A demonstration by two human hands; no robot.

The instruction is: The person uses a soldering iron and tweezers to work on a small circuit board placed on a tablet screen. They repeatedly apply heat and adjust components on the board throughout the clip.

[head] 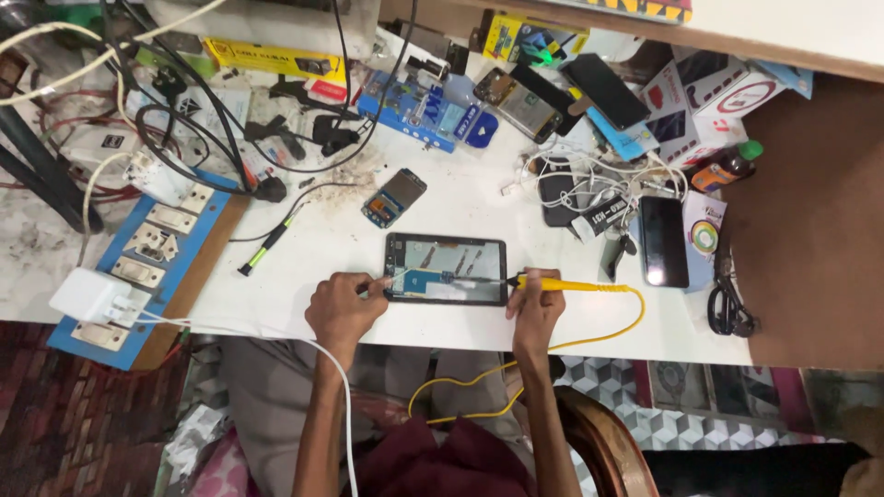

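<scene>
Opened phone lies flat near front edge of white worktop, back off, insides showing. Left hand pinches thin tool against phone's left edge. Right hand closed round yellow soldering iron, tip over phone's middle; yellow cord loops off worktop edge. Small circuit board lies behind phone, green-tipped screwdriver to left.

yellow soldering iron, white table, blue switch board
</scene>
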